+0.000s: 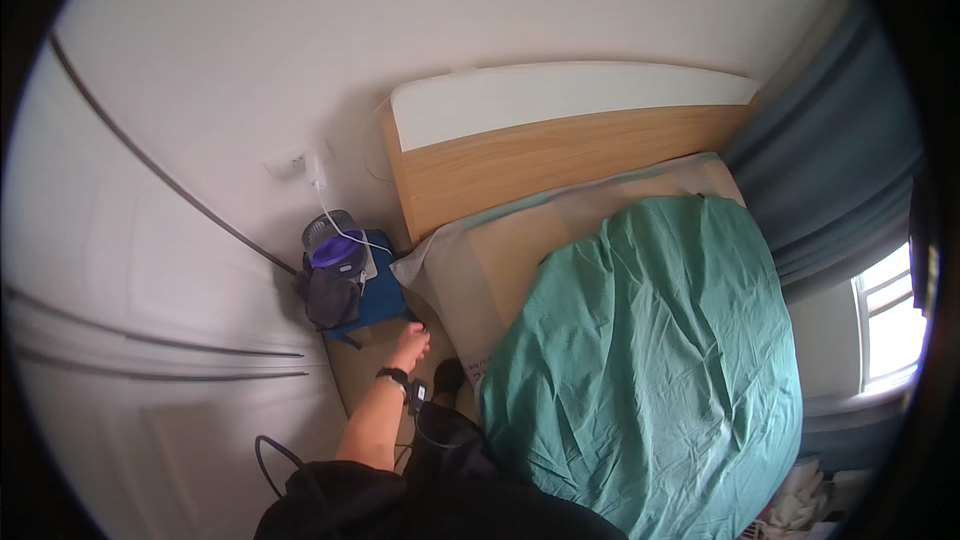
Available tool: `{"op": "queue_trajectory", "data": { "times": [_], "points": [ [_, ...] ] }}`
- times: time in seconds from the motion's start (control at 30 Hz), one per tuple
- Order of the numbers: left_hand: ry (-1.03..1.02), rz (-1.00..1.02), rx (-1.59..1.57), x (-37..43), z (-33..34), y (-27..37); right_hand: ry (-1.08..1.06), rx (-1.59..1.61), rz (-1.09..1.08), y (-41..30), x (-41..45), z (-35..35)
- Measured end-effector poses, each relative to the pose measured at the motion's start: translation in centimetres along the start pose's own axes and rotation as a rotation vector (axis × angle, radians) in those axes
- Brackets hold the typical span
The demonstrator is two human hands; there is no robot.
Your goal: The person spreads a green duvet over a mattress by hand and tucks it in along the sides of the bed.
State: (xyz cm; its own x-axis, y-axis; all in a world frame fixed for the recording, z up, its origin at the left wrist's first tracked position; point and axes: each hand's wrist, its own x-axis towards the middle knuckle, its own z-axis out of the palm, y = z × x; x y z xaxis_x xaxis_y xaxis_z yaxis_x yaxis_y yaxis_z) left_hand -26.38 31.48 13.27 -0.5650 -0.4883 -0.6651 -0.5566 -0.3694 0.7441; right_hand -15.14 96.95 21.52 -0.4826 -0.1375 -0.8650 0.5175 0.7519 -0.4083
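My left hand reaches forward over the floor between the wardrobe side and the bed, its fingers curled; whether it holds anything is too small to tell. A dark band is on its wrist. Just beyond it stands a blue stool or bag with a strap, bearing a purple and grey fan and a dark cloth. A small black device with a cable lies below the wrist. My right hand is out of view. On the bed to the right is a rumpled green quilt over a patterned sheet.
A wooden headboard with a white top stands against the wall. White panels with dark edges rise at left. A white plug sits in a wall socket, its cable running to the fan. A blue-grey curtain hangs at right by a window.
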Motion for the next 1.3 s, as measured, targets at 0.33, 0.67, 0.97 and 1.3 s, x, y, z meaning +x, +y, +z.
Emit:
{"op": "queue_trajectory", "data": {
  "times": [0.33, 0.67, 0.97, 1.3],
  "points": [
    [-0.01, -0.216, -0.125, 20.4, 2.0, 6.4, 0.081, 0.156, 0.185, -14.8, -0.9, 1.2],
    [0.04, -0.25, -0.23, 27.8, 2.5, 5.1, 0.112, 0.356, 0.419, -19.1, -2.2, 2.4],
    [0.175, -0.186, -0.007, 28.8, 1.3, 3.4, 0.124, 0.591, 0.491, -18.2, -2.1, 2.2],
    [-0.321, 0.487, 0.339, 18.8, 21.9, 7.4, 0.185, 0.6, 0.478, -18.5, -3.0, 5.0]
  ]
}}
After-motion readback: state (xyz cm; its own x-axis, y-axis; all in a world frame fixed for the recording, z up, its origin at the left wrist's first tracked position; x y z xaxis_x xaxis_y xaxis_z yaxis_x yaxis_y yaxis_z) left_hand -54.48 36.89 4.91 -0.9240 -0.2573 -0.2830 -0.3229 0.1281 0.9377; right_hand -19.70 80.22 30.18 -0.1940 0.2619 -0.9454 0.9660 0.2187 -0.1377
